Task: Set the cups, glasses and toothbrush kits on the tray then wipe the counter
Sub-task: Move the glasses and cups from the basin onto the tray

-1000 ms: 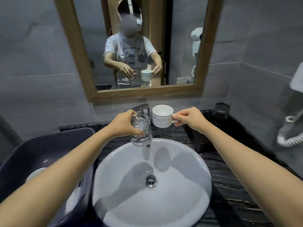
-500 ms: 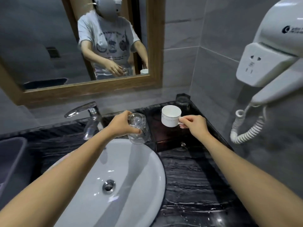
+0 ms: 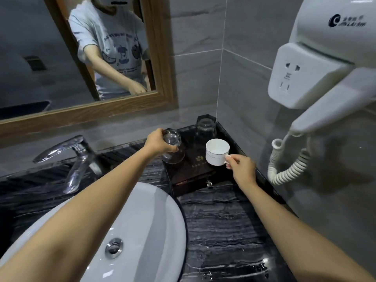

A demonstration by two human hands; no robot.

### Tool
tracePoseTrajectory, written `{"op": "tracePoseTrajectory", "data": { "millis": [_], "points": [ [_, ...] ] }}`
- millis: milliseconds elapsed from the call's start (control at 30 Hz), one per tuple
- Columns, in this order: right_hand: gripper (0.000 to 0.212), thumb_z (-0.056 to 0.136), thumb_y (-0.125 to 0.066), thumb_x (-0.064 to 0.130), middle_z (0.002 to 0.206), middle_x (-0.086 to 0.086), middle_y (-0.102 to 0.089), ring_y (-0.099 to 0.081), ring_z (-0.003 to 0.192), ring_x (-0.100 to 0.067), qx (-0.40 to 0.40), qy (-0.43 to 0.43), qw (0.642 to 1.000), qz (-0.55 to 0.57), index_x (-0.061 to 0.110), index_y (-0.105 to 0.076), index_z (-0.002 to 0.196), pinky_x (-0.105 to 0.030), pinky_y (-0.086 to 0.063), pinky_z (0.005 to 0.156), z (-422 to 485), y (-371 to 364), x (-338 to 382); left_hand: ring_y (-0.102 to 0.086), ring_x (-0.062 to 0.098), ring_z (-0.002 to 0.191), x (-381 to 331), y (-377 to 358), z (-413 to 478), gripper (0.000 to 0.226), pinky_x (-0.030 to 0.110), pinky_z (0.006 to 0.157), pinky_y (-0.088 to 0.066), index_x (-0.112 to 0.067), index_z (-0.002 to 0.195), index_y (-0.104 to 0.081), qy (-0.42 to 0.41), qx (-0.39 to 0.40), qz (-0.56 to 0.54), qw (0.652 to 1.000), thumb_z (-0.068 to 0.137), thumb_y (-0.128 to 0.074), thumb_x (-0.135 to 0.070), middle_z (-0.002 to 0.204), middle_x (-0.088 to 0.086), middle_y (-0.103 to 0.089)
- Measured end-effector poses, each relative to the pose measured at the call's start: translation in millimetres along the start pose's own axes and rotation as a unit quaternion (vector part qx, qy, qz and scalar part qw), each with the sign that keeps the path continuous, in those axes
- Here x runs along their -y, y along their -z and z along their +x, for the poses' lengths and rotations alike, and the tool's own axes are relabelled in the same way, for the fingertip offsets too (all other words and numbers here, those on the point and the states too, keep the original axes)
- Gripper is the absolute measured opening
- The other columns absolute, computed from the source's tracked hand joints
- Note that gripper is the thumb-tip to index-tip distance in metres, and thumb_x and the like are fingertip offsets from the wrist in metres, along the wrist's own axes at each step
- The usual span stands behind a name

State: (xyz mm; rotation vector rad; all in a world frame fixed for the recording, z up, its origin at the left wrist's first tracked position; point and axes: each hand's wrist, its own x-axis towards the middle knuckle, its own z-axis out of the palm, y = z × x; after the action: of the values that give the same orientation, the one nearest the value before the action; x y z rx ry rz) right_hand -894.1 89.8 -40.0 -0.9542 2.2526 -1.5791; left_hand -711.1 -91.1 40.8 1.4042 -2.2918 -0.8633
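Place: a bathroom corner, dark marbled counter (image 3: 219, 224), white sink (image 3: 142, 231) at the left, tap (image 3: 75, 159) behind it.
Tray: a dark tray (image 3: 193, 174) sits in the back right corner of the counter, against the walls.
Already there: one clear glass (image 3: 206, 127) stands at the tray's far edge.
Left hand: the left hand (image 3: 157, 144) wraps its fingers round a second clear tumbler (image 3: 173, 146), held tilted over the tray's left side; I cannot tell if it touches the tray.
Right hand: the right hand (image 3: 242, 169) pinches the handle of a white cup (image 3: 216, 151) between thumb and fingers, upright, over the tray's right side, near the standing glass.
Handling, tumbler: likely light, hard, smooth and breakable; a full wrap round the body seems safest.
Handling, cup: probably ceramic, stiff, chips if knocked; the handle is the natural hold.
Toothbrush kits: none in sight.
Wall: a white hairdryer (image 3: 325, 68) with coiled cord hangs at the right.
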Motion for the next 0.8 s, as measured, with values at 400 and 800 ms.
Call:
{"op": "tracePoseTrajectory", "data": {
  "millis": [400, 800],
  "points": [
    [0.015, 0.087, -0.062, 0.012, 0.074, -0.007, -0.072, -0.066, 0.062, -0.011, -0.01, -0.023, 1.0, 0.011, 0.004, -0.075, 0.085, -0.027, -0.055, 0.067, 5, -7, -18, -0.057, 0.022, 0.091, -5, -13, 48, 0.078, 0.026, 0.049, -0.057, -0.006, 0.124, -0.045, 0.02, 0.013, -0.081, 0.996, 0.058, -0.085, -0.014, 0.121, 0.01, -0.055],
    [0.012, 0.086, -0.064, 0.015, 0.069, -0.005, -0.069, -0.067, 0.066, -0.018, -0.007, -0.045, 0.999, 0.024, 0.011, -0.069, 0.076, -0.039, -0.057, 0.075, 12, -8, -22, -0.051, 0.018, 0.086, -4, -22, 66, 0.08, 0.013, 0.032, -0.044, -0.009, 0.131, -0.039, 0.019, 0.034, -0.075, 0.996, 0.064, -0.083, -0.015, 0.127, 0.011, -0.051]
  ]
}}
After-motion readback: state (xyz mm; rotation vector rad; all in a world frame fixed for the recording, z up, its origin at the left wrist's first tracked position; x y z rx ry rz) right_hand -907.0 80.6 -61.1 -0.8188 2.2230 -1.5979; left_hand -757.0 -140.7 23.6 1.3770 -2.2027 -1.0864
